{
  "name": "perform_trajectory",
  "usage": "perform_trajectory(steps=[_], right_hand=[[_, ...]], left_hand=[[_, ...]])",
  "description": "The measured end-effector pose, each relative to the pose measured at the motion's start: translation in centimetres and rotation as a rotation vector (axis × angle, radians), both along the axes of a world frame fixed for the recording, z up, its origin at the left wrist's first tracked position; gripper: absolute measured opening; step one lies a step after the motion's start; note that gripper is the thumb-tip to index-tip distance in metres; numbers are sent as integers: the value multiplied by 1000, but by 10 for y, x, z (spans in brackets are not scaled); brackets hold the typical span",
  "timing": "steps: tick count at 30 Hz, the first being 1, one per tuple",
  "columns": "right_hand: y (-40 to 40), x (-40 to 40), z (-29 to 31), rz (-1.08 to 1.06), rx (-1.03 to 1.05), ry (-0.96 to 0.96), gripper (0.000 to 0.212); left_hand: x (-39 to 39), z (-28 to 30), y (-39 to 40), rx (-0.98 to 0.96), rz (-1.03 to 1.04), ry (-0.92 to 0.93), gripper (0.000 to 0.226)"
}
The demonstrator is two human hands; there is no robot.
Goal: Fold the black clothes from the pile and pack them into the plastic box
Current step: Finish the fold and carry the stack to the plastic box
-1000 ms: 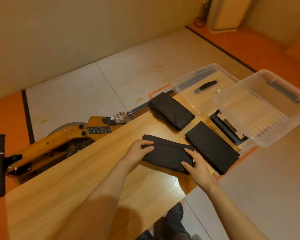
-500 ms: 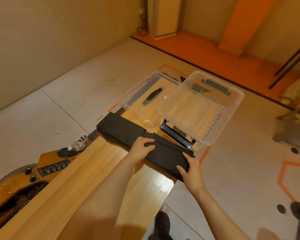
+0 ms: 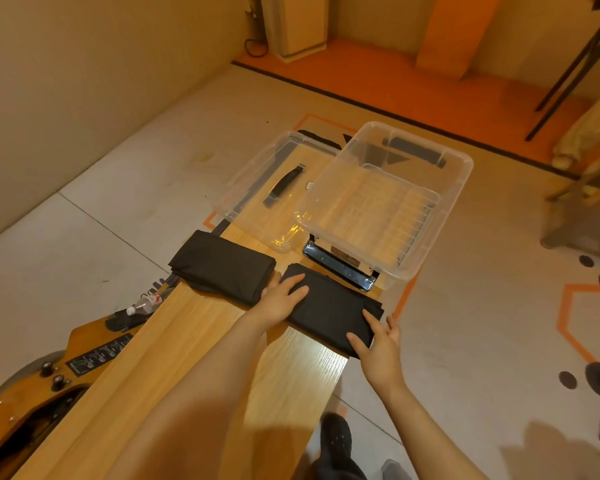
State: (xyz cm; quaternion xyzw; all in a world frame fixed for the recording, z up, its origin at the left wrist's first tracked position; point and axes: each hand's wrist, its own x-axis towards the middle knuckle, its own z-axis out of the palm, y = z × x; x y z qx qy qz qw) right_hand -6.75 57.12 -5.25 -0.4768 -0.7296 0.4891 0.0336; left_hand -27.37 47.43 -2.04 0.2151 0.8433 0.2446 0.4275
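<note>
While my two hands are holding the folded black cloth (image 3: 329, 306) at its two ends, it is lying on the worktop (image 3: 194, 358) in the middle of the frame. My left hand (image 3: 280, 299) is resting on the upper-left end, with the fingers (image 3: 293, 284) lying mostly flat on top of the cloth. My right hand (image 3: 378, 344) is gripping the lower-right end, thumb on top and the other fingers wrapping round the edge, close to the corner of the worktop.

The long side of the cloth is running from upper left to lower right, so it is stretching straight between my hands. It seems to be sitting on more black cloth under it, but I cannot tell how many pieces.

The plastic box (image 3: 458, 188) is sitting just above the cloth in the frame, a bit to the right, and it is looking bare inside. Its black latch (image 3: 340, 268) is nearly touching the cloth. My right hand is the nearer one to the box. I think the next move is lifting the cloth up and away from me into the box.

Another folded black cloth (image 3: 222, 265) is lying just left of my left hand. The box lid (image 3: 257, 188) is lying to the left of the box.
</note>
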Motion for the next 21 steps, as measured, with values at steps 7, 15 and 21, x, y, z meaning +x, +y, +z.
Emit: perform_trajectory(steps=[7, 15, 21], right_hand=[[10, 0, -12, 56, -127, 86, 62], [25, 9, -11, 220, -73, 42, 61], [19, 10, -6, 355, 27, -62, 62]], left_hand=[[7, -9, -2, -58, 15, 5, 52], [32, -12, -19, -31, 90, 51, 52], [60, -16, -47, -84, 104, 170, 66]])
